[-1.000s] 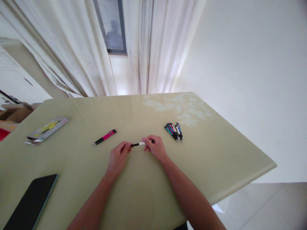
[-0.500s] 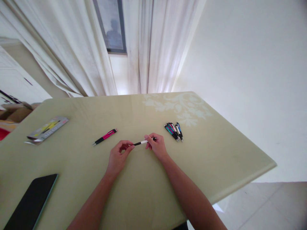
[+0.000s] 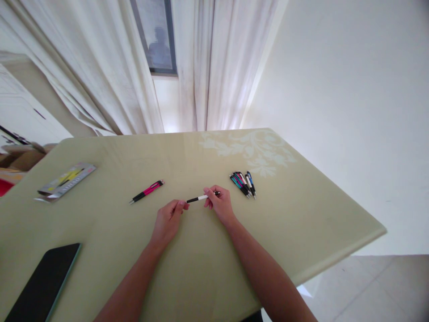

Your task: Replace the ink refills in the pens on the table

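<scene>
A white and black pen is held between my two hands, just above the table. My right hand is closed around its white end, with the dark top sticking out past the fingers. My left hand pinches the black tip end between thumb and fingers; the tip itself is hidden. Right of my right hand lies a bunch of several pens in teal, pink and white with black grips, and a blue and white pen lies at its side. Beyond my left hand, pink and black pens lie side by side.
The pale green table has a rounded far edge and a corner at right. A silver and yellow printed pack lies at the far left. Nearer is a dark flat tablet-like object. Curtains and a white wall stand behind.
My left hand has turned, and its fingers have curled in and closed up at the pen's tip end. My right hand has barely moved and still grips the pen.
</scene>
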Demonstrator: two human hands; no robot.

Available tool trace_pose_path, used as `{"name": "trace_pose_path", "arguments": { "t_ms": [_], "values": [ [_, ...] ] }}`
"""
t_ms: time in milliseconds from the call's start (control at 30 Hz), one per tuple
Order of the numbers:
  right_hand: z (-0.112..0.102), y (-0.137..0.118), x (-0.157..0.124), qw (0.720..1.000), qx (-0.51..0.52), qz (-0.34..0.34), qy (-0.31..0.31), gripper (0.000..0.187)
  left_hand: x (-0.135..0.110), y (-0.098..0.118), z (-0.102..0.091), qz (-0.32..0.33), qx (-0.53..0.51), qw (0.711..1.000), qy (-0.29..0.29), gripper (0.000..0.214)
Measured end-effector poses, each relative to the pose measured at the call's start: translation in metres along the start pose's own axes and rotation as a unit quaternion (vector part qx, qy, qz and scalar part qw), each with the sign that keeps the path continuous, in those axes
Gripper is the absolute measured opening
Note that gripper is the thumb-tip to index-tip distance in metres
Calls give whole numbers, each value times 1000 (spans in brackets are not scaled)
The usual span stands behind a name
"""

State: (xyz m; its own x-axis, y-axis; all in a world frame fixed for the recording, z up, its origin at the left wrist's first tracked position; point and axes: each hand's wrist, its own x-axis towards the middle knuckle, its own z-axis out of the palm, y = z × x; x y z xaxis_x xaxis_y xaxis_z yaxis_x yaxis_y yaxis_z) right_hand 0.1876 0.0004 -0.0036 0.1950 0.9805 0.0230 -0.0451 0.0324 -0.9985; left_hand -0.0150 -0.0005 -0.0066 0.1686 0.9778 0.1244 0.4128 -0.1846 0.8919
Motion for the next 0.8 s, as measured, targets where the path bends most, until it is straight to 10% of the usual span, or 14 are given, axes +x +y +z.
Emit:
{"name": "trace_pose_path", "arguments": {
  "t_ms": [800],
  "values": [
    [2,-2,-1,1000,-1,-2,-20,41,-4,0,0,56,-7,998,2,26]
  ]
}}
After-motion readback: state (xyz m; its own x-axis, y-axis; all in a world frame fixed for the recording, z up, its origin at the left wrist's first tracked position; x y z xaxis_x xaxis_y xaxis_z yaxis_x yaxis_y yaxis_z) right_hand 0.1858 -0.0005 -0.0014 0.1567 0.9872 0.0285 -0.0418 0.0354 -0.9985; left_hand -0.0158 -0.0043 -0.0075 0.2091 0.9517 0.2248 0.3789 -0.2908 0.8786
